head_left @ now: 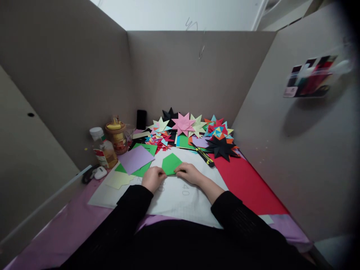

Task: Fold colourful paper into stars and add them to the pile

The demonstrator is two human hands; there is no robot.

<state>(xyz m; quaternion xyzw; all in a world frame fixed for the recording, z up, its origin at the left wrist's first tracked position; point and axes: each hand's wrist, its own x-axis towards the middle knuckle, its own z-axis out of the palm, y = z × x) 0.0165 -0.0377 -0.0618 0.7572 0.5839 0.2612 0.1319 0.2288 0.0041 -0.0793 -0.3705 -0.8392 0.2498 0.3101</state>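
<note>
A piece of green paper (171,164), with a pointed top and a straight lower edge, lies between my hands over a white sheet (168,202). My left hand (153,178) pinches its lower left corner. At the lower right edge, my right hand (189,173) has its thumb and fingers closed on the same paper. Just left of my left hand, a lilac paper square (137,159) overlaps larger green paper (152,148). Beyond my right hand rests a yellow and black utility knife (206,156).
Folded paper stars, among them a pink star (183,124) and a black star (222,147), are heaped at the back. A bottle (103,148), a jar (116,137) and a white earbud case (100,173) stand left. Red paper (247,183) covers the right side. Grey partitions enclose the table.
</note>
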